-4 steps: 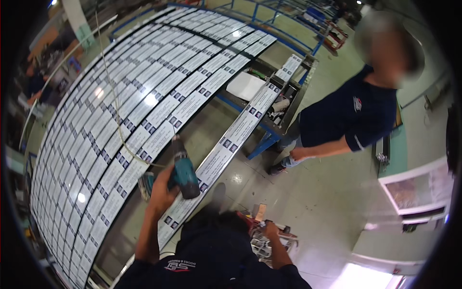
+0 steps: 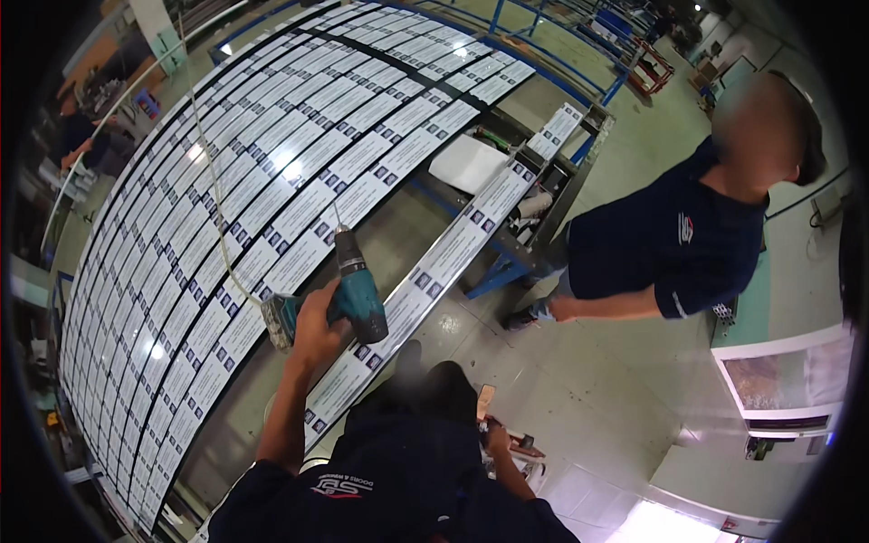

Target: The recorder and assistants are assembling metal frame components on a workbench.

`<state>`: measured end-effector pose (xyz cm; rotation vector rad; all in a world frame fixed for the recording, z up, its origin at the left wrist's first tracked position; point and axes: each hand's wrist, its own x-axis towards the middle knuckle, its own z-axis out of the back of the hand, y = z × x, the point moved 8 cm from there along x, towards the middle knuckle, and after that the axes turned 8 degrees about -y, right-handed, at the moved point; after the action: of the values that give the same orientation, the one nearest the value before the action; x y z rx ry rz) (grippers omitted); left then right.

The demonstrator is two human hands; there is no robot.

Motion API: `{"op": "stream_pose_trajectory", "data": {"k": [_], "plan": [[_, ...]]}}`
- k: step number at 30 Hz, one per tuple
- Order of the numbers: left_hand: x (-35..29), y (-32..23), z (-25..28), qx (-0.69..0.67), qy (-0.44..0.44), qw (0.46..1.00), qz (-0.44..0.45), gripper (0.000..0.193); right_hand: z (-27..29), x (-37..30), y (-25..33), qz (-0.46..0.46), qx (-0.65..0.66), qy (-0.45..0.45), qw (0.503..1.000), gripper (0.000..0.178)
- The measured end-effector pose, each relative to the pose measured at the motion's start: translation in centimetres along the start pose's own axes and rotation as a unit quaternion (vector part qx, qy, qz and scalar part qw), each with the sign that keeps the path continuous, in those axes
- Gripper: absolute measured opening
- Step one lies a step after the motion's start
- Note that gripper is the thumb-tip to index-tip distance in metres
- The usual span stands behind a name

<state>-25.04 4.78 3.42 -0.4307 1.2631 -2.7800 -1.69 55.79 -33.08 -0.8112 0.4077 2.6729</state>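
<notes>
A teal and black cordless drill [image 2: 360,294] is gripped by its handle in my left hand [image 2: 317,330], its thin bit pointing away toward the far side. Beneath and beside the drill runs a long profile [image 2: 425,271] covered in white printed film, lying aslant. My right hand [image 2: 494,440] is low at my right side, beside a tan piece [image 2: 486,398] and some tools. Its fingers look curled, but what they hold is too small and dark to make out.
Film-covered panels [image 2: 262,172] spread over the left, with a pale cable [image 2: 217,204] hanging across them. A blue-framed bench [image 2: 498,271] holds a white sheet [image 2: 468,163] and tools. Another person [image 2: 665,222] stands at the right. White framed panel [image 2: 783,371] at far right.
My left hand and the drill have shifted slightly right and up in the picture. My right hand sits a little lower and left. The other person appears farther right; the whole view has shifted somewhat.
</notes>
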Motion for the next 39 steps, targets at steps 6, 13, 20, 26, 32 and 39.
{"op": "stream_pose_trajectory", "data": {"k": [6,13,20,26,32,39], "plan": [[8.5,0.9,-8.0,0.03,-0.041,0.998,0.037,0.078,-9.3,3.0,-13.2,-0.032,0.072,-0.015,0.997,0.036],[24.8,7.5,-16.7,0.121,-0.142,0.978,0.091,0.078,8.1,15.2,-14.5,0.015,0.148,-0.103,0.983,0.02],[33.6,11.0,-23.4,0.156,-0.182,0.954,0.178,0.073,29.4,22.9,-6.4,-0.044,0.46,-0.049,0.885,0.023],[37.2,13.6,-23.3,0.187,-0.206,0.942,0.189,0.07,41.2,30.6,10.5,0.011,0.42,-0.005,0.907,0.039],[39.2,14.6,-25.0,0.178,-0.183,0.941,0.222,0.073,49.5,43.8,17.4,0.017,0.537,-0.087,0.839,0.042],[40.3,13.5,-25.8,0.196,-0.159,0.938,0.237,0.069,52.4,56.2,18.2,-0.088,0.606,-0.034,0.79,0.052]]}}
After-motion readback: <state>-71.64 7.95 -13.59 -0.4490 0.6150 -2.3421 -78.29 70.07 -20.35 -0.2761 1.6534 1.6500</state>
